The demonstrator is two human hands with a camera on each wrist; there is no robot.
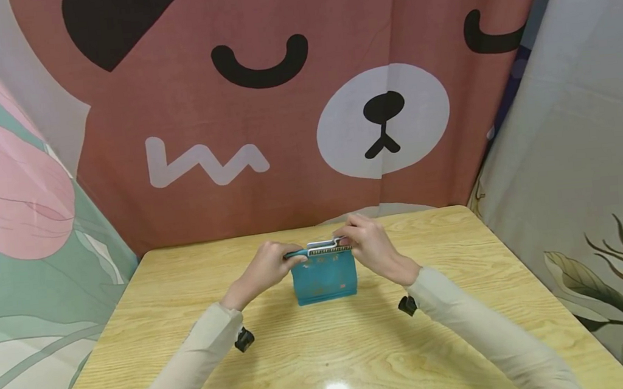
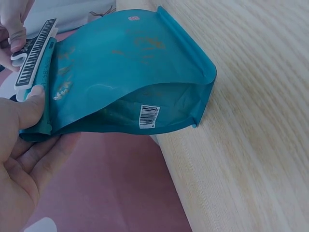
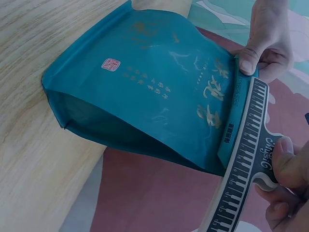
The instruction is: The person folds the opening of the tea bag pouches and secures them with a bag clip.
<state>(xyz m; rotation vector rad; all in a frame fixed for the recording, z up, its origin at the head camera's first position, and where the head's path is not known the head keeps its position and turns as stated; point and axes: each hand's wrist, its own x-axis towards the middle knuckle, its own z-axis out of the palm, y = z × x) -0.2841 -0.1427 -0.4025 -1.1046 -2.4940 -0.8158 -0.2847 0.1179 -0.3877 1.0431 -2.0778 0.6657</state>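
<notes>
A teal pouch bag (image 1: 325, 279) with gold lettering stands upright on the table, its top folded over into a band. My left hand (image 1: 265, 266) pinches one end of that fold between thumb and fingers. With thumb and fingers, my right hand (image 1: 372, 246) pinches the handle of a long bag clip (image 3: 244, 159) printed with piano keys. The clip lies along the folded top, and in the right wrist view one end sticks out past the bag's side. A barcode label (image 2: 148, 116) shows on the bag's side gusset in the left wrist view. How far the clip encloses the fold cannot be made out.
The wooden table (image 1: 323, 346) ends just behind the bag, against a hanging curtain (image 1: 268, 204) with a bear face. More patterned curtains hang at left and right. A black wrist camera (image 1: 243, 339) sits below the left wrist, another (image 1: 407, 306) below the right.
</notes>
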